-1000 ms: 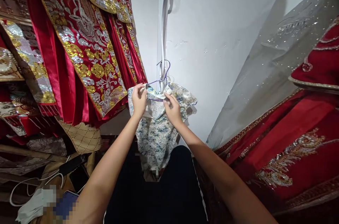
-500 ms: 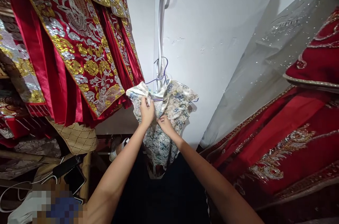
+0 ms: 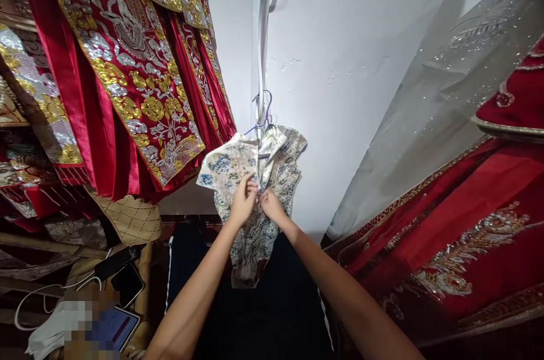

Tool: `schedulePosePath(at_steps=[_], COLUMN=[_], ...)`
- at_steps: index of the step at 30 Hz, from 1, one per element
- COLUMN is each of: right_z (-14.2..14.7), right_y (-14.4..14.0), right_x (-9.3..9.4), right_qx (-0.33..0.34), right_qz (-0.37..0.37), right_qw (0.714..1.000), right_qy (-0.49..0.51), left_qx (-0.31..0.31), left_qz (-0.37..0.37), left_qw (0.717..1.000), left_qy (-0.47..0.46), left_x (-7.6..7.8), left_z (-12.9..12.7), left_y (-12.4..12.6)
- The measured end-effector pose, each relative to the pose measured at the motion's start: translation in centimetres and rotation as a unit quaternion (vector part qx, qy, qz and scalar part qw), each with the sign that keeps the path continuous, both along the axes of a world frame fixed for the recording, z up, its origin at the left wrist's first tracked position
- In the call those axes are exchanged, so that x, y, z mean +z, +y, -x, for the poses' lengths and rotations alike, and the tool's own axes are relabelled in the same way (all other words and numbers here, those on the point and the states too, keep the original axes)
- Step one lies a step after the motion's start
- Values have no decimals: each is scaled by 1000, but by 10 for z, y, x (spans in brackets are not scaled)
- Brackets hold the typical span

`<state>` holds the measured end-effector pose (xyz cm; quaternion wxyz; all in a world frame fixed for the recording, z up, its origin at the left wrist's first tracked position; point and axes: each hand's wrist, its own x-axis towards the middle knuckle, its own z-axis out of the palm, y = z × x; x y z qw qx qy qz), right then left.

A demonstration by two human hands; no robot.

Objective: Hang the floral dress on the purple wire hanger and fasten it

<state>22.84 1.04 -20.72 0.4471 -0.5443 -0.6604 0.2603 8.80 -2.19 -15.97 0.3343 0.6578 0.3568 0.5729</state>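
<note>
A short-sleeved floral garment point(image 3: 232, 164), white with blue and beige patterning, hangs in front of me on a purple hanger point(image 3: 269, 105). Its neckline is parted at the front, so the white inside of one side shows. My left hand point(image 3: 244, 199) pinches the left front edge of the garment below the collar. Close beside it, my right hand point(image 3: 271, 205) has its fingers curled closed on the opposite front edge. The fingertips of both hands nearly meet at the front opening, and what exactly lies between them is too small to make out.
Red embroidered garments point(image 3: 148, 93) hang at the left, and another red beaded garment point(image 3: 480, 224) is at the right beside a sheer glittery fabric point(image 3: 408, 105). A white strap point(image 3: 262, 25) runs down the wall. A phone point(image 3: 127, 285) and a white cable point(image 3: 21, 314) lie lower left.
My left hand has moved down from the collar to the front edge, closer to my right hand. The left collar and shoulder, folded back before, now lie flat with the sleeve spread.
</note>
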Motion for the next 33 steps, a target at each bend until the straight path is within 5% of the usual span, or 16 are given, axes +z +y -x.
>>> schedulePosePath(at_steps=[3,6,9,14,17,24,26,29,33], right_z=[8,19,25,23,18,7,7,8,7], right_y=[-19,-42,-68,-95,-83,-29,-31,-50,-80], right_x=[-15,-19,-16,0,39,199,212,196,171], right_qx=[29,69,96,85,67,51,61,89,89], right_qz=[31,61,88,114,104,-40,-56,-60,-65], right_qw=[997,987,975,959,951,932,931,936,938], right_qy=[66,130,182,246,284,356,357,335,328], left_qx=[91,107,101,97,107,81,60,28,21], left_qz=[31,44,48,56,78,96,97,92,-32], left_qw=[995,993,994,994,991,990,992,995,998], left_qy=[-23,-14,-1,12,37,60,55,38,-41], left_x=[-47,-81,-92,-90,-90,-90,-84,-52,44], left_z=[8,3,-6,-8,-5,-20,-25,-26,-13], left_y=[-16,-33,-51,-74,-79,-78,-79,-80,-70])
